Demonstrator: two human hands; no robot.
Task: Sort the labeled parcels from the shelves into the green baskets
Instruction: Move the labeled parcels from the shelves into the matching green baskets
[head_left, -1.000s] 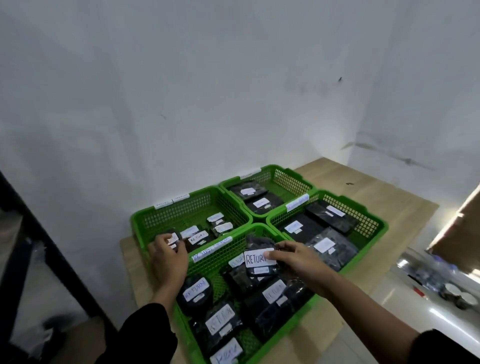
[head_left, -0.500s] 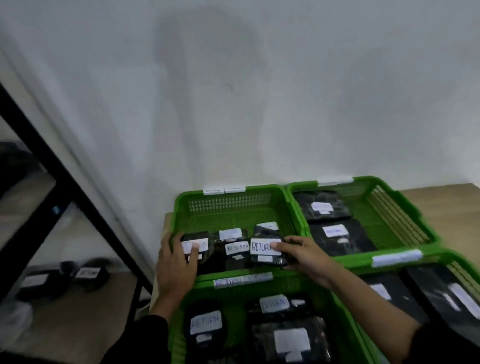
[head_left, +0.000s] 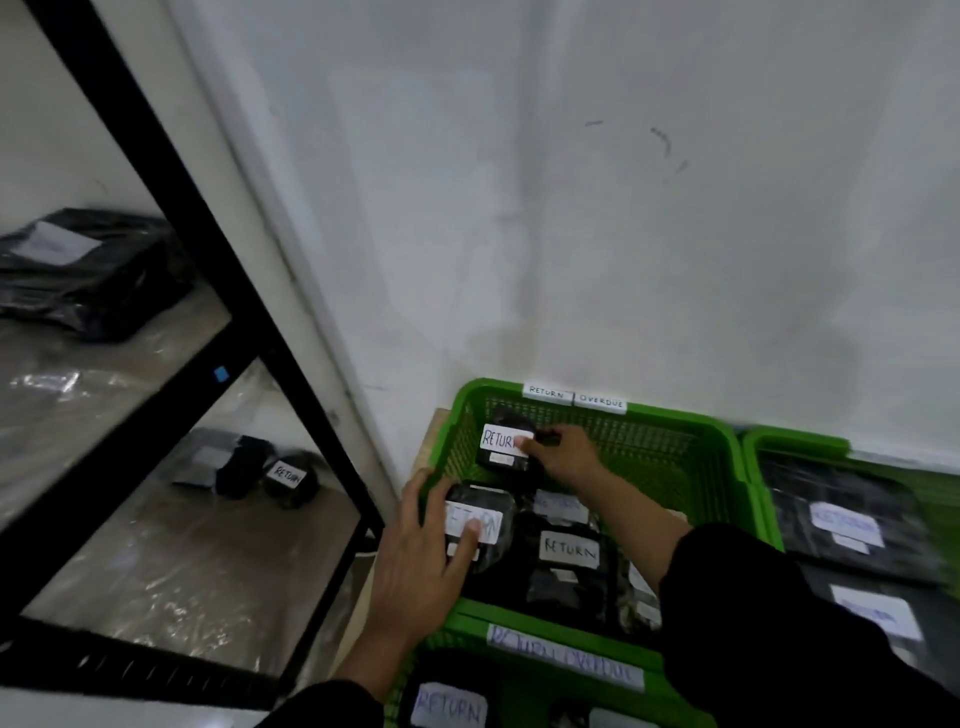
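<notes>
Parcel in hand: small black packet with a white RETURN label, at the far-left corner of the basket, label up, held just above or on the mesh floor; which, cannot be told.
Long axis: runs roughly left to right across the basket, label text reading the same way.
Right hand: the grip on this parcel; fingers pinch its right edge, thumb over the end of the label. The parcel lies to the left of the grip, toward the basket's corner.
Basket: green mesh, tagged RETURN and OVERDUE on its far rim, set on the desk against the wall.
Second parcel: black, RETURN label, near-left part of the same basket, closer to the person than the first.
Left hand: fingers nearly straight, resting on the second parcel's label and the basket's left rim; holds nothing closed.
Nearer hand: right for the far parcel, left for the near one.
Judgement: placing step nearly done; release looks next.
Shelf: left of the basket, more labeled black parcels waiting, one marked RETURN.
</notes>
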